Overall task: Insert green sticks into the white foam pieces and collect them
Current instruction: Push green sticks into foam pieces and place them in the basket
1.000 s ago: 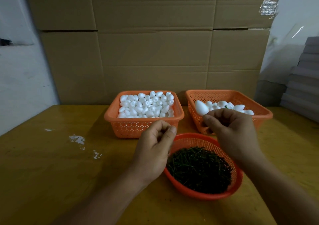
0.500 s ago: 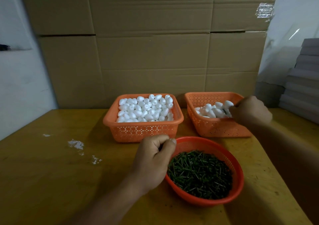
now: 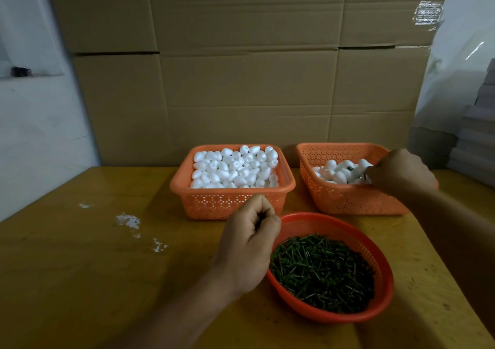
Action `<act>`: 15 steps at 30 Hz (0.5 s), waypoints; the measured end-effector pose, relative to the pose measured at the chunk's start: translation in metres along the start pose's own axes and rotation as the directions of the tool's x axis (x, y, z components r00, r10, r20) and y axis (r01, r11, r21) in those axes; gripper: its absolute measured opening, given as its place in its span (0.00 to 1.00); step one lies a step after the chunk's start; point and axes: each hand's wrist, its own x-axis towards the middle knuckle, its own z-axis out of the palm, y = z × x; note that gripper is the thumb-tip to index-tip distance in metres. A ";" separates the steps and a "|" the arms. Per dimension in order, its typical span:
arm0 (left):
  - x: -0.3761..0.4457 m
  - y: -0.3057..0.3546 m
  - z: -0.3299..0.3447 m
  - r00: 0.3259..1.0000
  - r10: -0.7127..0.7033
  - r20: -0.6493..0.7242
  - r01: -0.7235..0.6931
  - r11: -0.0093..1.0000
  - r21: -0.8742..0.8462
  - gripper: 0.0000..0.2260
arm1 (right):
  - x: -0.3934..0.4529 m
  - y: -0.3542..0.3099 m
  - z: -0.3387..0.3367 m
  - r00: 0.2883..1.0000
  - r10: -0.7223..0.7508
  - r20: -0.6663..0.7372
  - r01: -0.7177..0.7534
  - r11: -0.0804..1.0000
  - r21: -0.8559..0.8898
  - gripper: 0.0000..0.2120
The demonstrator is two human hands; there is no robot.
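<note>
Now dropped among finished foam pieces (image 3: 338, 172) in right basket (image 3: 348, 201); right hand (image 3: 399, 173) moved there, grip unclear. Left hand (image 3: 250, 244) curled beside stick bowl (image 3: 375, 314), contents hidden. Next: unfilled pieces (image 3: 235, 166), left basket (image 3: 230, 201).

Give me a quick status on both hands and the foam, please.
Left hand curled beside stick bowl. Right hand in right basket, over finished foam pieces. Nothing in the way.

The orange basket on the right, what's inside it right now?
The right basket holds a small heap of white foam pieces, at least one showing a dark stick end. The right hand reaches in over its near right corner, hiding whatever lies beneath it.
</note>
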 end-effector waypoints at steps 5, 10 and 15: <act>0.001 0.000 0.000 1.000 -0.017 -0.012 0.018 1.000 0.005 0.14 | -0.012 0.010 -0.005 0.996 -0.042 -0.073 0.049 0.995 0.092 0.16; 0.002 0.001 0.001 0.999 0.028 -0.045 -0.023 0.995 0.100 0.23 | -0.044 0.006 -0.014 0.978 -0.126 -0.167 0.170 0.944 0.283 0.12; 0.004 0.000 -0.002 0.996 0.004 -0.085 0.005 0.994 0.107 0.25 | -0.087 0.000 -0.024 0.942 -0.308 -0.132 0.334 0.825 0.456 0.11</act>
